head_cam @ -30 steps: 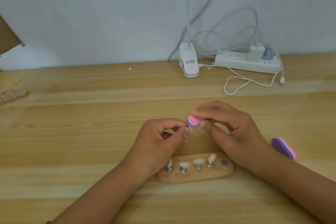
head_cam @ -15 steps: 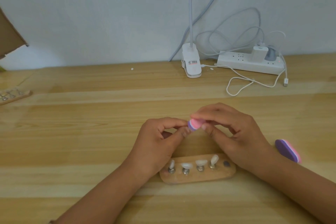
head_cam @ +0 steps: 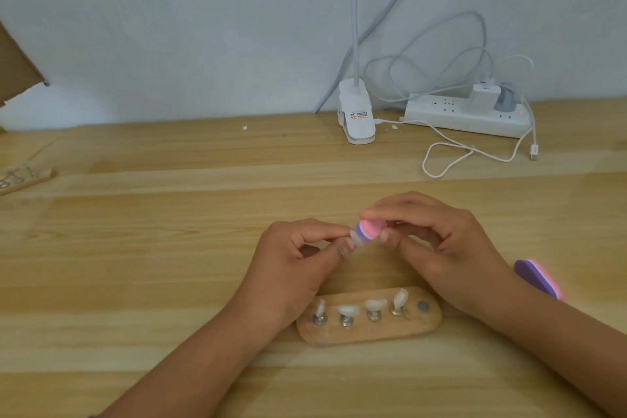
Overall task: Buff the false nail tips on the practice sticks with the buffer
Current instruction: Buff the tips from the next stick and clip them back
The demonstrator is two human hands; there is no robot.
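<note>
Two hands: your left hand and your right hand meet just behind the wooden holder, above the table.
Left hand: your thumb and forefinger pinch a pale nail tip. Your fingers hide whatever it is mounted on.
Right hand: your fingers are curled round the small pink-and-purple buffer. Its purple end touches the pinched tip.
Holder: four mounted tips stand in a row on metal posts. A dark round socket shows at the holder's right end.
Right of the holder: a spare buffer, also pink and purple, lies on the table, partly behind your right forearm.
Well behind the holder: a white lamp clip and a white power strip with plugs and cables sit by the wall.
Far left of the holder: a second holder lies at the frame's edge.
</note>
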